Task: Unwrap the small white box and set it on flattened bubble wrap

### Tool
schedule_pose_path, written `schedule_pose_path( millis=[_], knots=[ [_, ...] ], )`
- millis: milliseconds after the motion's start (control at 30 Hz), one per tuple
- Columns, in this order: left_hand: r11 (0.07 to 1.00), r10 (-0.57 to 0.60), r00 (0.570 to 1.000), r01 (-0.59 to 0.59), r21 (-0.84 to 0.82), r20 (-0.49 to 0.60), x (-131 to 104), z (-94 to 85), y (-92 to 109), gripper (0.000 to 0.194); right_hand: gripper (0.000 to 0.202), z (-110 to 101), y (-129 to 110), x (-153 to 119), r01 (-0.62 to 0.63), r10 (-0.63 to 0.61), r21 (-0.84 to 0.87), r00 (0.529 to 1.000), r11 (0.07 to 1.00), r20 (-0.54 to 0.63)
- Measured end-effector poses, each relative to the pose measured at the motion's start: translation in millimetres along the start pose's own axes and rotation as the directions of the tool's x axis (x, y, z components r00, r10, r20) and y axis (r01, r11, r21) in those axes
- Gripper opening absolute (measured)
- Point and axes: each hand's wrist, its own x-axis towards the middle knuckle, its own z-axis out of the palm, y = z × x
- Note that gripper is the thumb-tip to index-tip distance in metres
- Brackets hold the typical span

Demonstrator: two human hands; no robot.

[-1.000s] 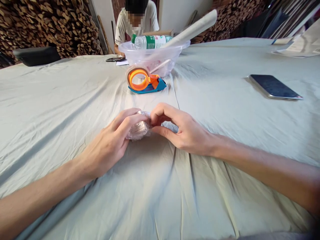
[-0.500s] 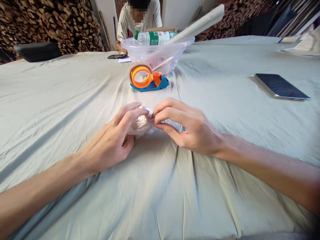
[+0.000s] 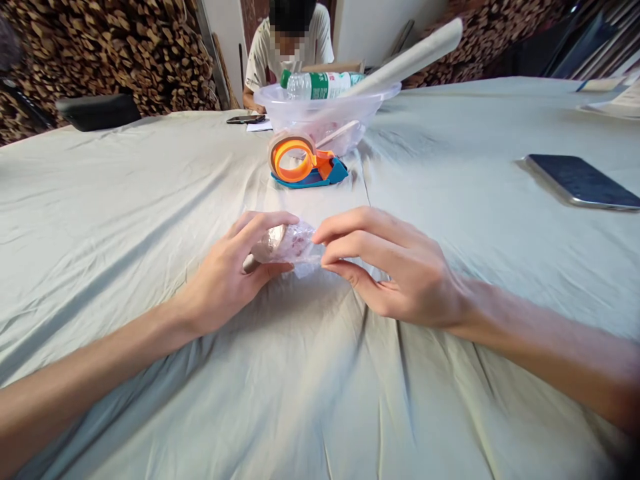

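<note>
Two hands meet on one small plastic-wrapped bundle [image 3: 289, 244], low over the tabletop [image 3: 125, 200]. Left hand [image 3: 227, 280] closes round its end; right hand [image 3: 400, 267] pinches loose film. We judge it light, crinkly, slippery; hold the firm core.

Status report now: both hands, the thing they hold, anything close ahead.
Left hand and right hand both pinching small plastic-wrapped bundle just above cloth. Tape dispenser ahead, apart from hands. Phone off right.

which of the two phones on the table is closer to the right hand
The large dark phone lying at the table's right edge, nearer the right hand. The small black phone lies far across, by the seated person.
</note>
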Motion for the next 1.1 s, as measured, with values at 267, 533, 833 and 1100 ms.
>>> schedule_pose_path(
  millis=[267, 533, 833, 1100],
  knots=[
    [0.98, -0.106, 0.992, 0.115, -0.162, 0.066, 4.3, -1.6, -4.6, 0.042, 0.023, 1.8, 5.0, -2.6, 0.052, -0.052, -0.055, 0.999, 0.997, 0.004],
    [0.888, -0.152, 0.983, 0.183, -0.421, 0.106, 14.0, -4.9, -13.7, 0.042, 0.028, -8.5, 6.9, 2.3, 0.239, -0.232, -0.065, 0.967, 0.969, 0.103],
    [0.924, -0.148, 0.988, 0.154, -0.349, 0.044, 11.6, 0.5, -11.1, 0.044, 0.036, -0.1, -2.4, -10.3, 0.184, -0.184, -0.077, 0.983, 0.98, 0.008],
    [0.924, -0.151, 0.988, 0.156, -0.349, 0.042, 11.9, 2.0, -10.8, 0.039, 0.026, 0.9, 2.5, -8.8, 0.322, -0.324, -0.104, 0.946, 0.941, -0.009]
  ],
)
